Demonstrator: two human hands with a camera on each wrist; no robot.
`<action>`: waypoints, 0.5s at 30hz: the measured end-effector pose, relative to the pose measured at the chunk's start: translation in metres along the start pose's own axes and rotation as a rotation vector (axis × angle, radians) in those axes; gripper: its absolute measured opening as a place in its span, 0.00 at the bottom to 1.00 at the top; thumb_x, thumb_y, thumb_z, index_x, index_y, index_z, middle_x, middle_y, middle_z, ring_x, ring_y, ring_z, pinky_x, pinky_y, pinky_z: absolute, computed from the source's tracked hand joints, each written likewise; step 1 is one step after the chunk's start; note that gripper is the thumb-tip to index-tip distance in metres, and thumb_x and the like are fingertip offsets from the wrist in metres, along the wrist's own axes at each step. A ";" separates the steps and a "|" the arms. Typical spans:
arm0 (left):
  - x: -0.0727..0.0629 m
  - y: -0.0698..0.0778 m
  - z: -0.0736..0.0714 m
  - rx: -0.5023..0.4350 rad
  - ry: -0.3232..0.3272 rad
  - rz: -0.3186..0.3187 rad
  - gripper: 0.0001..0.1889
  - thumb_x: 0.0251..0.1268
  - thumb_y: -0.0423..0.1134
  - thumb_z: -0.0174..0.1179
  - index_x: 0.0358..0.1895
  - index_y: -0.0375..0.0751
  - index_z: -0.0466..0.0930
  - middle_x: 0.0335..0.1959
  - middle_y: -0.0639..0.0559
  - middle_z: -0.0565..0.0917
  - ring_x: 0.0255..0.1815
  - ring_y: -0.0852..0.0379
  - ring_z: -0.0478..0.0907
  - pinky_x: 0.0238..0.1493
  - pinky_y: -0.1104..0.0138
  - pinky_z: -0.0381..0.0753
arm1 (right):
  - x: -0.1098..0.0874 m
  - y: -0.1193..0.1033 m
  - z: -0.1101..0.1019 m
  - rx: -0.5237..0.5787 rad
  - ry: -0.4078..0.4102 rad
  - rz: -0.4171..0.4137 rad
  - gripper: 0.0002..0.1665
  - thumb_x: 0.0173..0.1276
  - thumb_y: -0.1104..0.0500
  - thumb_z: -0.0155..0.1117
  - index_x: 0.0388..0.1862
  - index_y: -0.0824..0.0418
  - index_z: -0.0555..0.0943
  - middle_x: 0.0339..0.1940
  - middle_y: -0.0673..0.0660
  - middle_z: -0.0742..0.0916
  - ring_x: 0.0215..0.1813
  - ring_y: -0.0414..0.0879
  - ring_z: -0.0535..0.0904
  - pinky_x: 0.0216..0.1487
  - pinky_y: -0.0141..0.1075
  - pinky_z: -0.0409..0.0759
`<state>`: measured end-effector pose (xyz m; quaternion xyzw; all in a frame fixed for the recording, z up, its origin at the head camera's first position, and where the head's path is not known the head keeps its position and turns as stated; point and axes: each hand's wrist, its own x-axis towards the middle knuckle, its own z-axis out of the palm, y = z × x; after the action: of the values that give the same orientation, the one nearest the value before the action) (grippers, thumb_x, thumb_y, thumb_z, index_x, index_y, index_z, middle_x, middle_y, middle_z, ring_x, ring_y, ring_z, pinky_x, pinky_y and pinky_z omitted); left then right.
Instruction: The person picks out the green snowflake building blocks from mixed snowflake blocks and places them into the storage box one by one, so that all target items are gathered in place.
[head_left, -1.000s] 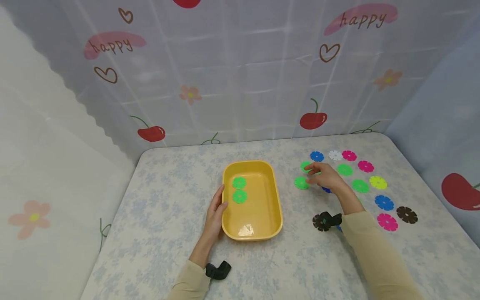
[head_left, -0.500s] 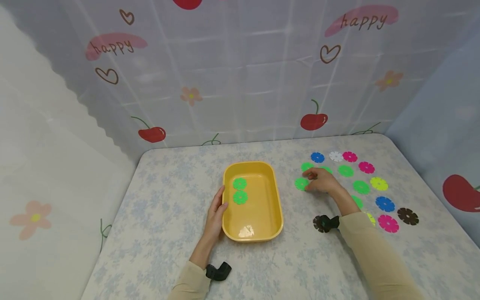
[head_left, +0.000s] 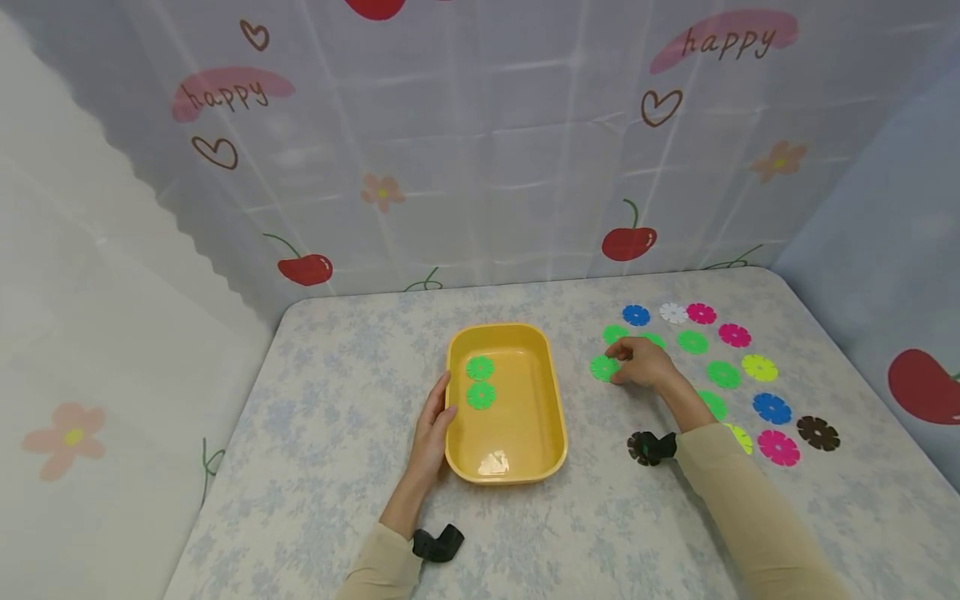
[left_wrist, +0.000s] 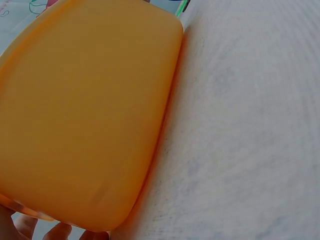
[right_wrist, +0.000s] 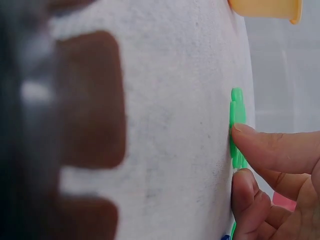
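Note:
My left hand [head_left: 430,433] grips the left side of a yellow plastic tray [head_left: 558,408], thumb at the rim and fingers along the outside. The tray's outer wall [left_wrist: 95,115] fills much of the left wrist view, with fingertips [left_wrist: 59,231] at its lower edge. Two green notched snowflake discs [head_left: 480,382] lie flat in the tray. To its right, my right hand [head_left: 643,365] pinches the edge of a green snowflake disc [head_left: 603,368] that lies on the table. The right wrist view shows the thumb and fingers against this disc [right_wrist: 237,112].
Around and behind the right hand lie several more snowflake discs: green [head_left: 692,342], blue [head_left: 772,408], pink [head_left: 779,447], yellow [head_left: 760,367], white [head_left: 673,313] and brown [head_left: 818,433]. Another brown disc [head_left: 640,448] lies under the right wrist camera. A printed curtain [head_left: 480,167] stands behind the table.
My right hand has lowered slightly and its fingers have drawn together at the green disc's edge. The left hand and tray have stayed in place.

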<state>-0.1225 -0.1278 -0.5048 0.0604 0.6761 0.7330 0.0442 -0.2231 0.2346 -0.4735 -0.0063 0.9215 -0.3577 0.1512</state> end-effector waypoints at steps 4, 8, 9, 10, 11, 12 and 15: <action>0.000 0.000 0.000 -0.001 -0.005 0.003 0.29 0.80 0.34 0.39 0.79 0.51 0.49 0.81 0.53 0.47 0.81 0.53 0.44 0.64 0.84 0.62 | 0.000 0.000 0.000 0.026 0.009 -0.007 0.24 0.56 0.68 0.72 0.53 0.68 0.77 0.48 0.65 0.78 0.48 0.56 0.73 0.43 0.42 0.75; 0.001 -0.001 -0.001 0.002 -0.006 0.001 0.28 0.80 0.35 0.39 0.79 0.52 0.49 0.81 0.53 0.47 0.81 0.52 0.44 0.64 0.84 0.62 | -0.001 -0.002 0.000 0.071 0.013 -0.022 0.22 0.56 0.70 0.71 0.50 0.68 0.76 0.40 0.61 0.78 0.40 0.52 0.72 0.36 0.38 0.74; 0.001 -0.001 -0.001 0.005 -0.004 -0.001 0.28 0.80 0.35 0.39 0.79 0.52 0.49 0.81 0.53 0.47 0.81 0.52 0.44 0.64 0.84 0.62 | -0.002 -0.002 -0.001 0.075 0.013 -0.022 0.22 0.56 0.71 0.70 0.50 0.68 0.76 0.38 0.60 0.78 0.38 0.51 0.71 0.35 0.37 0.73; 0.001 -0.002 -0.001 0.006 -0.003 -0.004 0.28 0.80 0.35 0.39 0.79 0.53 0.49 0.81 0.53 0.47 0.81 0.52 0.44 0.64 0.84 0.62 | -0.002 -0.003 -0.001 0.079 0.013 -0.019 0.21 0.57 0.71 0.70 0.49 0.68 0.76 0.36 0.59 0.78 0.37 0.50 0.71 0.34 0.36 0.73; 0.001 -0.002 -0.001 0.009 -0.001 -0.007 0.28 0.80 0.36 0.39 0.79 0.53 0.49 0.81 0.53 0.47 0.81 0.52 0.44 0.64 0.84 0.62 | -0.002 -0.003 -0.001 0.079 0.010 -0.017 0.20 0.57 0.71 0.69 0.49 0.67 0.76 0.35 0.59 0.78 0.36 0.49 0.71 0.33 0.36 0.72; 0.000 -0.002 -0.001 0.012 0.001 -0.011 0.28 0.80 0.36 0.39 0.79 0.53 0.49 0.81 0.53 0.47 0.81 0.52 0.44 0.64 0.84 0.61 | -0.002 -0.004 -0.002 0.080 0.011 -0.012 0.20 0.58 0.71 0.69 0.49 0.67 0.76 0.34 0.58 0.78 0.35 0.49 0.70 0.33 0.36 0.72; 0.000 -0.002 -0.001 0.012 0.001 -0.011 0.28 0.80 0.36 0.39 0.79 0.53 0.49 0.81 0.53 0.47 0.81 0.52 0.44 0.64 0.83 0.61 | -0.003 -0.005 -0.005 0.078 0.018 0.001 0.18 0.59 0.71 0.66 0.50 0.67 0.77 0.36 0.59 0.79 0.36 0.49 0.72 0.32 0.35 0.73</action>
<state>-0.1226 -0.1287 -0.5071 0.0566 0.6808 0.7287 0.0474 -0.2221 0.2344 -0.4664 0.0033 0.9083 -0.3932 0.1430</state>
